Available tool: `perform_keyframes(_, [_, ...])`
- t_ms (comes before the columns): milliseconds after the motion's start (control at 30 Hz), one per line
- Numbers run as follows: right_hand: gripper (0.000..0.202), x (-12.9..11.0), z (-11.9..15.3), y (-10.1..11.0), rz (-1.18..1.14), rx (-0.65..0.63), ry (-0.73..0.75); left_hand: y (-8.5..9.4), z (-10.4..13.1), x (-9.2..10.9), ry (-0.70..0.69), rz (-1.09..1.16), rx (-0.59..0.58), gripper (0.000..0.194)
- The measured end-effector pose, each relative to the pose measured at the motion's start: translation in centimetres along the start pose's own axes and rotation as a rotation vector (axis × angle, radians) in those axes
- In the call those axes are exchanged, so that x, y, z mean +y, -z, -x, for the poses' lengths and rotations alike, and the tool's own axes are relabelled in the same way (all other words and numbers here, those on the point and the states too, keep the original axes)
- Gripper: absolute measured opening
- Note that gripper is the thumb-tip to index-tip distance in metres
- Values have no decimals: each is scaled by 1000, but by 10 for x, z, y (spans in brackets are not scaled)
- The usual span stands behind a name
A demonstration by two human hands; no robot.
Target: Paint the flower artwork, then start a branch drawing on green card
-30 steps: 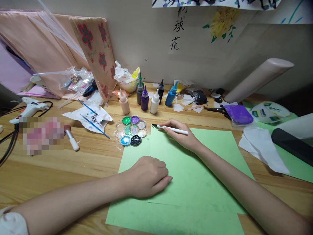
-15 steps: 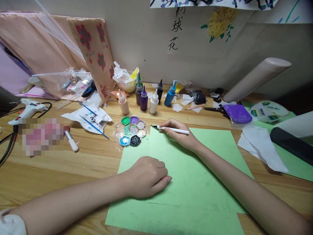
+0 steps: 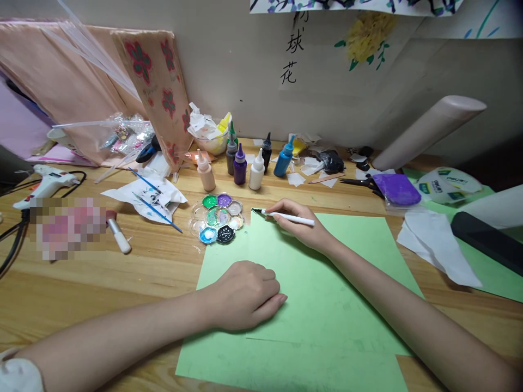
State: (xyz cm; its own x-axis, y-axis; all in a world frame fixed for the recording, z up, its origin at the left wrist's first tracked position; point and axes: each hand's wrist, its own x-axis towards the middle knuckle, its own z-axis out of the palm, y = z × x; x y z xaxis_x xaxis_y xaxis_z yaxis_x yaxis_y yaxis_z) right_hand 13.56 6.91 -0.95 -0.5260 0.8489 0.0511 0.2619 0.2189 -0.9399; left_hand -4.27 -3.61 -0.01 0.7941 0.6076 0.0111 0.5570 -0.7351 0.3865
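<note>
My right hand (image 3: 297, 220) pinches a slim white pen (image 3: 300, 220) between thumb and fingers. The pen's tip meets the far left corner of a light green paper sheet (image 3: 351, 283), where a small dark patch shows. Whether that patch is ink on the paper or part of the tip, I cannot tell. Near the sheet's left side my left hand (image 3: 249, 296) rests palm down, fingers curled into a loose fist with nothing visible in them. A clear flower-shaped palette (image 3: 199, 211) with green, purple, blue and black paint lies just beyond the sheet's left corner.
Behind the palette stand several paint bottles (image 3: 256, 170). Blue brushes (image 3: 157, 208) lie on a crumpled tissue (image 3: 118, 193) to the left, near a glue gun (image 3: 51, 182). At right are scissors (image 3: 359, 184), a purple packet (image 3: 397, 189) and a white tissue (image 3: 437, 247).
</note>
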Motion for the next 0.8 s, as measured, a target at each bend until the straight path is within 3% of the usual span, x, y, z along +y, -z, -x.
perform_keyframes(800, [11, 3, -2, 1, 39, 15, -11, 0, 0, 0, 1, -1, 7, 29])
